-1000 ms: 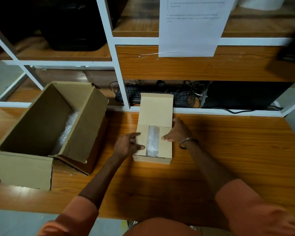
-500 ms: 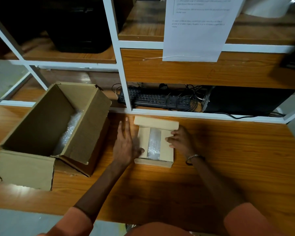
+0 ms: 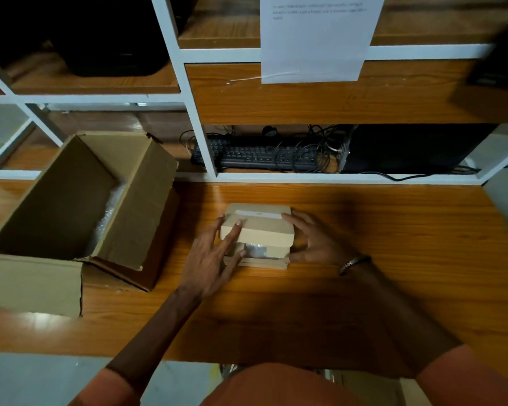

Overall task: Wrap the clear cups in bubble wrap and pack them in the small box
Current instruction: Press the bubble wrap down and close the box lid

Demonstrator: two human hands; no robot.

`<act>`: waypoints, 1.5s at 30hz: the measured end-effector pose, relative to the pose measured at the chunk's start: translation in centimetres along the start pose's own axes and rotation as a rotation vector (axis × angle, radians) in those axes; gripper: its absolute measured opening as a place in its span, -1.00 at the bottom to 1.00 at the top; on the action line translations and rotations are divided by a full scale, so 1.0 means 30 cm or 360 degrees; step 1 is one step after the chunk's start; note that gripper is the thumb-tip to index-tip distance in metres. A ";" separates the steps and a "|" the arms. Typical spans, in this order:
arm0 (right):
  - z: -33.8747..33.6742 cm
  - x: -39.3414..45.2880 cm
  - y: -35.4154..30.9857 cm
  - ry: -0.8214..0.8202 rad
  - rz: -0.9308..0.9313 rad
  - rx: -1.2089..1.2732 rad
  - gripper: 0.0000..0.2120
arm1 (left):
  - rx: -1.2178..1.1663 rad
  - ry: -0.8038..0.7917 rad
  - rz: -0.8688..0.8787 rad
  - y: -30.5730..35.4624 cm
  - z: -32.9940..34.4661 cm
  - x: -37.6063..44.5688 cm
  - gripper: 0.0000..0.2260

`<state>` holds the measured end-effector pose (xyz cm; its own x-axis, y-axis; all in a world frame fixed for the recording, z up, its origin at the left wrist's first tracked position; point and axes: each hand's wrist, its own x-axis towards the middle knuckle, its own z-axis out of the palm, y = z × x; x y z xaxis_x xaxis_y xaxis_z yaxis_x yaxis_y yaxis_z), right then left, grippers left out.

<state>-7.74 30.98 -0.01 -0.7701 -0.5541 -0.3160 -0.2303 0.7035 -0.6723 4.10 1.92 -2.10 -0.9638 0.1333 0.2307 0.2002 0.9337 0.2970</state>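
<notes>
Left hand (image 3: 210,256), right hand (image 3: 314,244) spread, flanking small box (image 3: 258,232)

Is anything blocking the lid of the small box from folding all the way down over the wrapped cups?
Nothing visible does. The lid is partly down, with bubble wrap showing in the gap below its front edge. The left hand lies on the lid's left side, the right hand at the small box's right side.

Two bare forearms, orange short sleeves ending above the elbows, left hand (image 3: 210,257) with no jewellery, right hand (image 3: 317,244) with a thin metallic bracelet (image 3: 353,263) at the wrist, orange-clothed lap below
</notes>
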 end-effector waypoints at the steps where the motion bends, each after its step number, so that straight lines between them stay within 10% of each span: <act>1: 0.002 0.000 0.002 -0.0015 -0.0007 -0.0010 0.10 | -0.0003 0.0000 -0.0030 0.009 -0.005 0.000 -0.41; 13: 0.075 0.002 -0.008 0.0275 -0.0075 -0.0134 -0.28 | -0.0007 -0.0001 -0.0115 0.047 -0.021 0.013 -0.55; 45: 0.139 -0.026 -0.002 0.0297 -0.0258 -0.0793 -0.41 | -0.0075 -0.0245 -0.0086 -0.012 0.033 -0.002 -0.52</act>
<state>-4.65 29.51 -2.50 -0.7835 -0.6162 -0.0804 -0.5731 0.7665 -0.2901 3.91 1.90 -3.13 -0.9883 0.1360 0.0696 0.1518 0.9248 0.3489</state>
